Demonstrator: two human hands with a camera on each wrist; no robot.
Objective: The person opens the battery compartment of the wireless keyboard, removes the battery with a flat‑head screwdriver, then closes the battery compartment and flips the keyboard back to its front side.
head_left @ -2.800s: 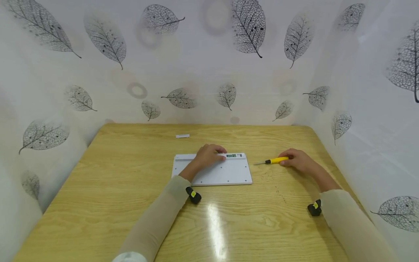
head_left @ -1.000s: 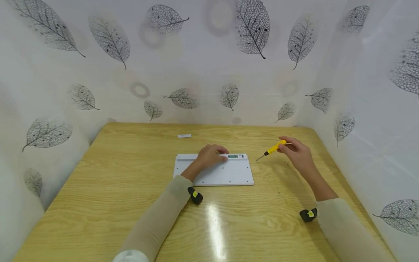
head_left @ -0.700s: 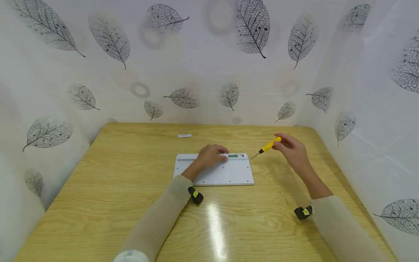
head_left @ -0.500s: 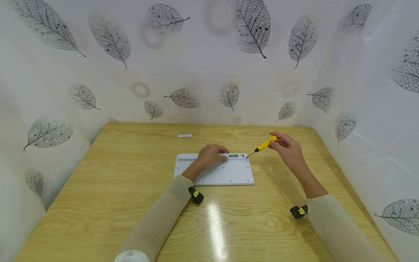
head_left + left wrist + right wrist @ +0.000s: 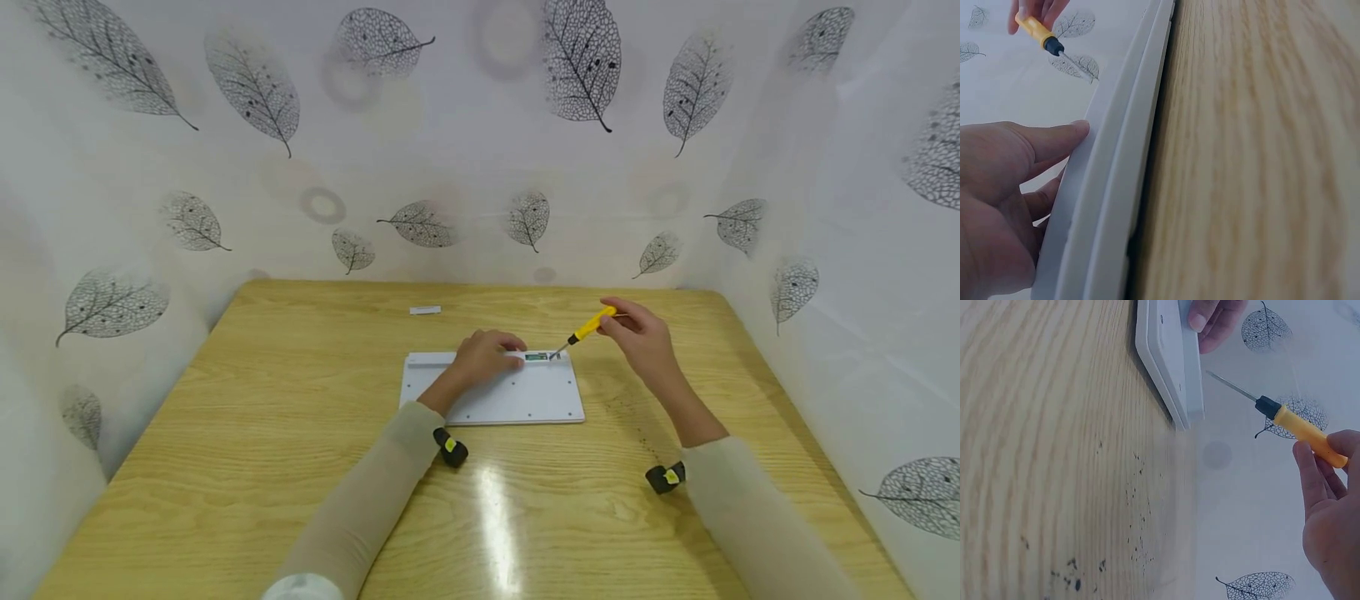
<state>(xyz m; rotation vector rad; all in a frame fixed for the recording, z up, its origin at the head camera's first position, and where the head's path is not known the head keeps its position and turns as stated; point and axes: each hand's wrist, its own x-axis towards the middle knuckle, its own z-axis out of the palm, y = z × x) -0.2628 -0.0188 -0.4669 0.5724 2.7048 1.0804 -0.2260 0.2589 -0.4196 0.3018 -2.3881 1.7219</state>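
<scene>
A flat white keyboard [image 5: 517, 400] lies face down in the middle of the wooden table, its underside dotted with small dark screw spots. My left hand [image 5: 480, 360] grips the raised far edge, thumb on the underside and fingers over the back. Right of that hand, a small uncovered recess [image 5: 536, 357] shows green inside. My right hand [image 5: 643, 342] pinches a yellow-and-black screwdriver [image 5: 592, 325] by the handle's end. Its shaft slants down to the left, with the tip close over the recess's right end. In the right wrist view the screwdriver [image 5: 1300, 428] appears with thumb and fingers around its handle.
A small white strip [image 5: 425, 310] lies behind the keyboard, near the table's far edge. Tiny dark bits [image 5: 1138, 519] are scattered on the table right of the keyboard. A leaf-patterned curtain [image 5: 465, 167] encloses the back and sides.
My right hand has lifted the screwdriver from near the table and carried it left, tilting it tip-down, from beside the keyboard to the recess. My left hand stays on the keyboard.
</scene>
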